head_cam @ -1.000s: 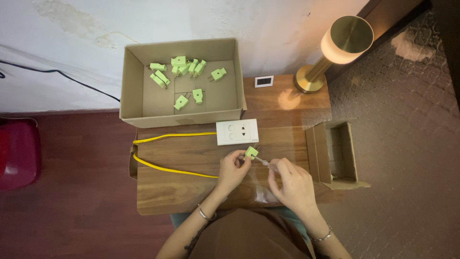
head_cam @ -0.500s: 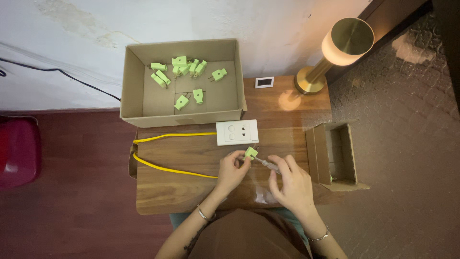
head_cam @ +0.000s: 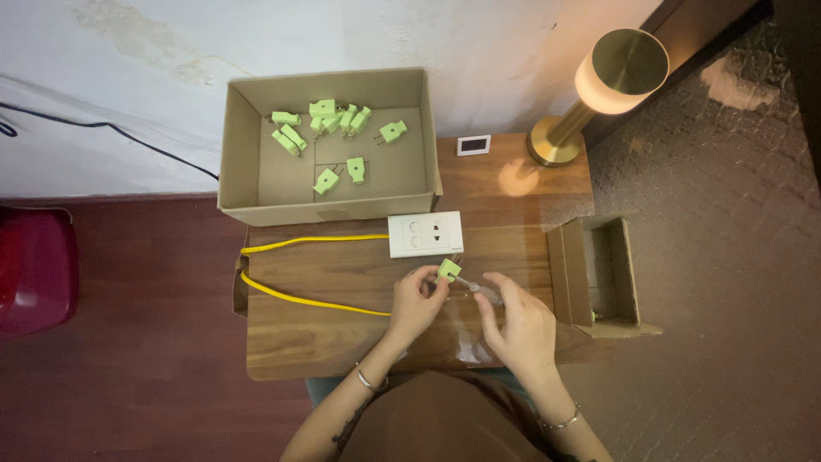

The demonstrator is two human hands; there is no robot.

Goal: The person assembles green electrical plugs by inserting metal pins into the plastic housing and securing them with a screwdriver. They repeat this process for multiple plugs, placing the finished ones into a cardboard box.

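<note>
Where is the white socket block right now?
In the head view, the white socket block lies flat near the middle of the wooden table, just in front of the large cardboard box, with the yellow cable leading off its left side.

Bare wooden surface (head_cam: 342,342) left of left hand (head_cam: 416,299); white socket plate (head_cam: 425,234) blocks ahead, small open cardboard box (head_cam: 599,274) blocks rt.

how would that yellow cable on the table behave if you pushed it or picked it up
The yellow cable would probably flop rather than hold its shape: it lies in loose curves across the wooden table. It looks thin, so likely light. One end meets the white socket block, so a pull might drag that block along.
</note>
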